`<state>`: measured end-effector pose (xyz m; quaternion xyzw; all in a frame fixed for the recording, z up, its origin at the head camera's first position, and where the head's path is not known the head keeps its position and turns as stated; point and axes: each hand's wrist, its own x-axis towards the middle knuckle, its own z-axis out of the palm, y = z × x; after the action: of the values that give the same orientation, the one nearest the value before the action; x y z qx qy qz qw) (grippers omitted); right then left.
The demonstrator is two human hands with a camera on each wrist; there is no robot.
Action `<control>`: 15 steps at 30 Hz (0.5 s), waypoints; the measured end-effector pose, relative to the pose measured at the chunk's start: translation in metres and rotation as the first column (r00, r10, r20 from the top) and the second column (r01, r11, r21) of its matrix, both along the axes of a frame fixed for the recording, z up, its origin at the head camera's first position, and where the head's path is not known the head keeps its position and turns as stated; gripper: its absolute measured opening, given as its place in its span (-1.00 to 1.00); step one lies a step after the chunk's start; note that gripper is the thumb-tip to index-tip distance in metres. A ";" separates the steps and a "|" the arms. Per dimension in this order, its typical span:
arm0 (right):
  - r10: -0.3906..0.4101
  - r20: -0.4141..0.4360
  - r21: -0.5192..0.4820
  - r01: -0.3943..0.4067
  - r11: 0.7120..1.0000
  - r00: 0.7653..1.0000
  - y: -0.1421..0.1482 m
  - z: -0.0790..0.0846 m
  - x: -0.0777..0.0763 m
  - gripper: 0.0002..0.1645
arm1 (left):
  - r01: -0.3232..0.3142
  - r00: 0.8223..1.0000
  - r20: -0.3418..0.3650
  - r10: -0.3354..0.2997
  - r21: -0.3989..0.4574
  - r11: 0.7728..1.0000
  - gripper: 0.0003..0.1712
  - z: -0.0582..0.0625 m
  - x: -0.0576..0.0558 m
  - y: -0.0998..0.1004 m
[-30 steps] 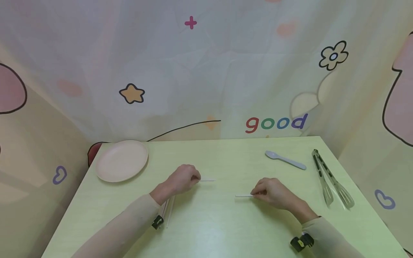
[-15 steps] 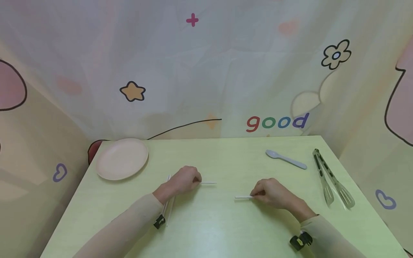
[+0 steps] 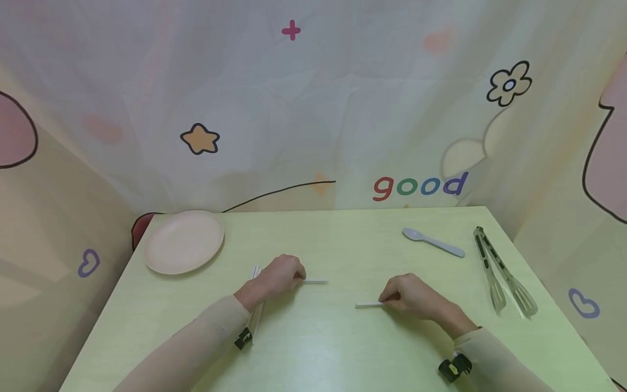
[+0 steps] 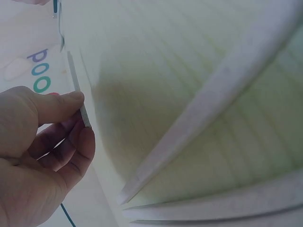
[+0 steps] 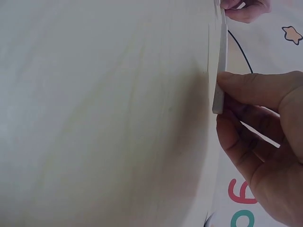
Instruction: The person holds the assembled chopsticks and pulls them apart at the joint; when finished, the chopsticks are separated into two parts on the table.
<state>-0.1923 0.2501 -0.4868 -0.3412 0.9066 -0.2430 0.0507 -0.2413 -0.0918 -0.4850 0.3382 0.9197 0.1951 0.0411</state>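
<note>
In the head view my left hand (image 3: 281, 276) pinches a short, thin white stick (image 3: 315, 281) between thumb and fingertips, its free end pointing right. My right hand (image 3: 410, 296) pinches another short white stick (image 3: 368, 305), which points left. A gap separates the two free ends. Close up in the left wrist view, the held stick (image 4: 73, 73) is slim and flat-sided. The right wrist view shows a squared end on the other held stick (image 5: 221, 66). Several longer white sticks (image 4: 203, 99) lie on the table beneath my left wrist, partly hidden by it in the head view.
A pale round plate (image 3: 185, 242) sits at the table's back left. Towards the back right lies a grey-blue spoon (image 3: 433, 242), with metal tongs (image 3: 499, 272) beside it near the right edge. A printed curtain (image 3: 313, 109) hangs behind the table (image 3: 313, 348).
Both hands have shifted slightly towards the front of the table, each still pinching its stick. More of the loose sticks shows past my left wrist.
</note>
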 end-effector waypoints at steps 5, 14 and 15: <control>0.002 0.003 0.002 -0.002 1.000 1.000 -0.001 0.000 0.001 -0.87 | -0.012 1.000 0.004 0.012 0.001 1.000 -0.88 -0.003 0.000 0.000; 0.012 0.024 0.007 -0.012 1.000 1.000 -0.003 0.001 0.002 -0.88 | 0.005 1.000 -0.021 -0.005 0.002 1.000 -0.90 -0.005 0.000 -0.001; 0.012 0.023 0.008 -0.012 1.000 1.000 -0.003 0.001 0.002 -0.88 | 0.003 1.000 -0.021 -0.003 0.000 1.000 -0.91 -0.005 0.000 -0.001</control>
<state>-0.1907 0.2475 -0.4861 -0.3437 0.9048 -0.2431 0.0638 -0.2418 -0.0925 -0.4897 0.3417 0.9195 0.1916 0.0318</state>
